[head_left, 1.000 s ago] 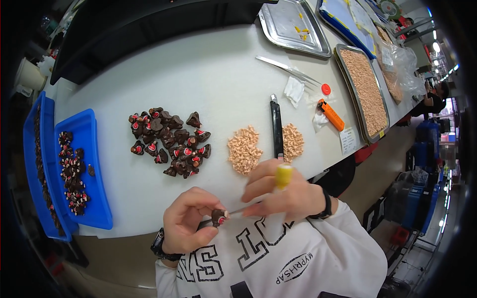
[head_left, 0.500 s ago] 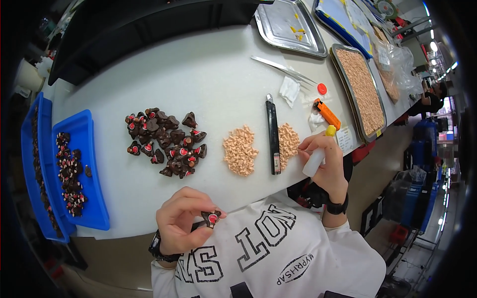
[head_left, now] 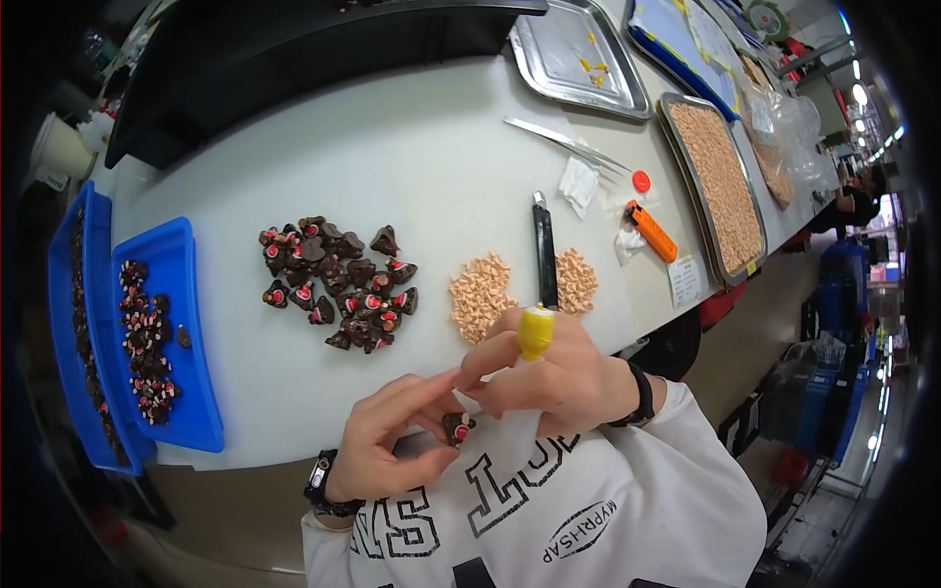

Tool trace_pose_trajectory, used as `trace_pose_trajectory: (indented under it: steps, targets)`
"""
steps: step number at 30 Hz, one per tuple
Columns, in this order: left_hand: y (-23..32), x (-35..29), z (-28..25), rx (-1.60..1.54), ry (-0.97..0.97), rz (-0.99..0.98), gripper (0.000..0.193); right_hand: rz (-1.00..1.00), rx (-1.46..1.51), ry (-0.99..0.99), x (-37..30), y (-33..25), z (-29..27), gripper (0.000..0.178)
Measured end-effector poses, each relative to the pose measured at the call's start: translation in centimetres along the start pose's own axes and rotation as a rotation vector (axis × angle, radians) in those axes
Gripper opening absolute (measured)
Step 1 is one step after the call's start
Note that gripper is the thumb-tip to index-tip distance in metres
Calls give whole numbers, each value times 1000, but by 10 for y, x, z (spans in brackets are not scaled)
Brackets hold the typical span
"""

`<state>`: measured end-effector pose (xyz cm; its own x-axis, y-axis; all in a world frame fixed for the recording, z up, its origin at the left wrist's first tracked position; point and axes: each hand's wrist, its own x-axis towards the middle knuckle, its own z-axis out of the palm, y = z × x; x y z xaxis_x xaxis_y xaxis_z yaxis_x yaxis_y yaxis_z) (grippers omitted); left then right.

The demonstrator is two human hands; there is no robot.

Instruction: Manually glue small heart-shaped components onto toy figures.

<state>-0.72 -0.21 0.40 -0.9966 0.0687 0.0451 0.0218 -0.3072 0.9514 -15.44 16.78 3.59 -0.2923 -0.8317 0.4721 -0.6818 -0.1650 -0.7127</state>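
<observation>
Near the table's front edge, my left hand (head_left: 392, 441) pinches a small dark brown figurine (head_left: 458, 428) with a red and white patch. Close above it is my right hand (head_left: 569, 377), closed around a white squeeze bottle with a yellow cap (head_left: 535, 333). The right thumb and index fingertips come together beside the figurine; whether they also hold a tiny piece is too small to tell. Two heaps of small pinkish-tan pieces (head_left: 481, 297) lie beyond my right hand, with a black-handled craft knife (head_left: 545, 250) between them. Left of these sits a pile of similar dark figurines (head_left: 338, 279).
Two blue trays (head_left: 204, 392) with small dark pieces stand at the left. Toward the right are tweezers (head_left: 564, 140), crumpled tissue (head_left: 578, 186), a red cap (head_left: 641, 181), an orange tool (head_left: 651, 233) and a tray of tan pieces (head_left: 720, 186). A black shelf (head_left: 294, 69) borders the back.
My right hand has moved left with the squeeze bottle, from the right-hand tan heap to the figurine. The left hand has shifted slightly right and still holds the figurine.
</observation>
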Motion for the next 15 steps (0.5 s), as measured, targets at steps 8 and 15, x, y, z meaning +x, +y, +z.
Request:
trace_pose_trajectory:
  steps: [8, 15]
  targets:
    - [-1, 1, -1, 28, 2, -50, 72, 66, 56, 86, 7, 2, 12, 21]
    - [5, 4, 2, -40, 38, -121, 73, 132, -8, 39, 6, 3, 9, 16]
